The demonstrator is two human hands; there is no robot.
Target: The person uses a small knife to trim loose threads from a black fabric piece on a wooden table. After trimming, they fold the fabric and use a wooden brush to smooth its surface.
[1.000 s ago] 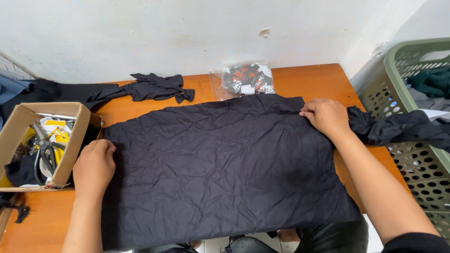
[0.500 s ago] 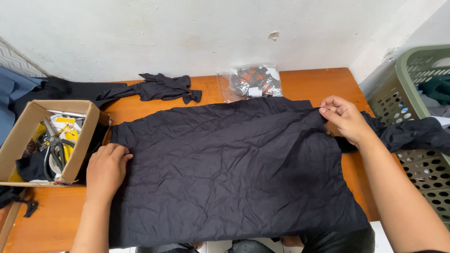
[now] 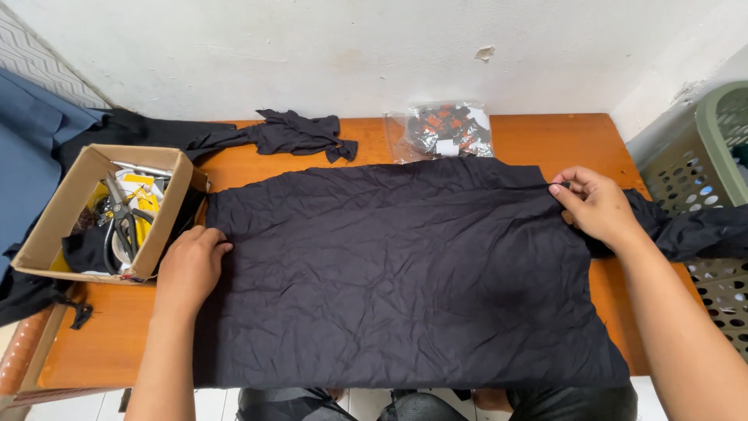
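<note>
A wide sheet of wrinkled black cloth (image 3: 405, 273) lies spread flat across the orange-brown wooden table (image 3: 545, 136), covering most of it from left to right and hanging just over the near edge.

My left hand (image 3: 191, 265) rests knuckles-up on the cloth's left edge, fingers curled together and pressing the fabric down; I cannot tell whether any of the cloth is tucked under them. My right hand (image 3: 596, 206) is at the far right corner of the sheet, thumb and fingers pinched shut on the fabric's edge. From under that hand a rumpled tail of the same dark fabric runs right, off the table and against the green perforated laundry basket (image 3: 713, 168) that stands beside the table's right end.

Just left of my left hand sits an open cardboard box (image 3: 58, 226) holding scissors (image 3: 121, 226) and some yellow bits, with a dark scrap draped over its near side. Along the far edge lie a crumpled black scrap (image 3: 300, 134) and, to its right, a clear plastic bag (image 3: 444, 131) of small orange and black pieces, touching the sheet's far edge. Blue cloth (image 3: 31, 156) hangs at the far left.
</note>
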